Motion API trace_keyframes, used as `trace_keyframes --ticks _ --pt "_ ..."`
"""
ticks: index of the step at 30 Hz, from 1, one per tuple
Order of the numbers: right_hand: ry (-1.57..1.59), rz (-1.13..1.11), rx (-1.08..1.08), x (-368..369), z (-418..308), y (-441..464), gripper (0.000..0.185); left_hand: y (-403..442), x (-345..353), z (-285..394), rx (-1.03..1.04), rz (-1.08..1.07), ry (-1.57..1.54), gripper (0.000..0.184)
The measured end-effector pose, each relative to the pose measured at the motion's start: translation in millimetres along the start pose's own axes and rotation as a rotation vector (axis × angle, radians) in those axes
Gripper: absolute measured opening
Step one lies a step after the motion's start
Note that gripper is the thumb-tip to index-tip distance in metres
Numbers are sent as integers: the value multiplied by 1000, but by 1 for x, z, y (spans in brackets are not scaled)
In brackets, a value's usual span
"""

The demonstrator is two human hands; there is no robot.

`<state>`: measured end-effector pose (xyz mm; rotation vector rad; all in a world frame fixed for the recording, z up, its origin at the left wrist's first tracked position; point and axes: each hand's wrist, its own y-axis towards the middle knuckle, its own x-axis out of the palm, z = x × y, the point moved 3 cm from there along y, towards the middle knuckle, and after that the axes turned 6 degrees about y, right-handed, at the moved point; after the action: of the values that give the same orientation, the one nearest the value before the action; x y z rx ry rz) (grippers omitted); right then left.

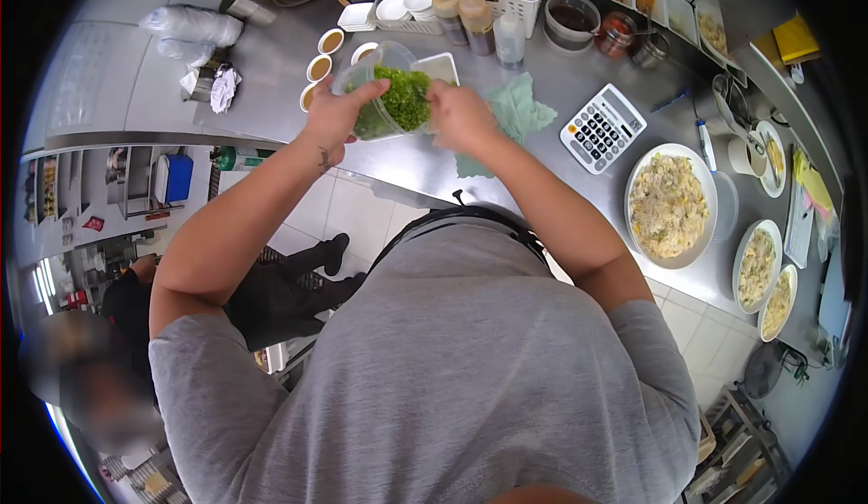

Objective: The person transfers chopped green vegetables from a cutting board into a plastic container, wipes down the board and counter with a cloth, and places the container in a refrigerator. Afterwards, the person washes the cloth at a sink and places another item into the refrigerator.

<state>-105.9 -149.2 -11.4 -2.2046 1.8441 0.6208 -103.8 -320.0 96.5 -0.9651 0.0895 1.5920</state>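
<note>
My left hand [336, 115] grips a clear plastic tub [392, 54] by its left side and tilts it over the counter. Chopped green herbs [405, 99], perhaps scallions, fill the tub. At the tub's right rim is my right hand [461, 117], its fingers curled closed at the greens; what they pinch, if anything, is hidden. Small white cups of brown sauce [319, 68] stand just left of and behind the tub. A white rectangular container [440, 68] sits partly hidden behind my right hand. A green cloth [520, 111] lies to the right of that hand.
A calculator [604, 129] and a large bowl of fried rice [669, 206] are on the steel counter [579, 52] to the right, with smaller rice bowls [757, 266] beyond. Sauce bottles [476, 23] line the back. Another person [271, 296] is at the lower left.
</note>
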Motion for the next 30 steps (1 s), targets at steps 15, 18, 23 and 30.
trace_keyframes --ticks 15,18,23,30 --pt "60 -83 7 -9 -13 -10 16 7 -6 -5 1 -12 -5 117" --pt "45 -1 -179 13 -16 4 15 6 -1 -2 10 -37 7 117" --pt "-46 12 2 8 -7 5 18 8 -2 -2 27 -29 21 116" --pt "24 25 -7 6 -7 -7 19 13 -4 -6 7 -49 -2 116"
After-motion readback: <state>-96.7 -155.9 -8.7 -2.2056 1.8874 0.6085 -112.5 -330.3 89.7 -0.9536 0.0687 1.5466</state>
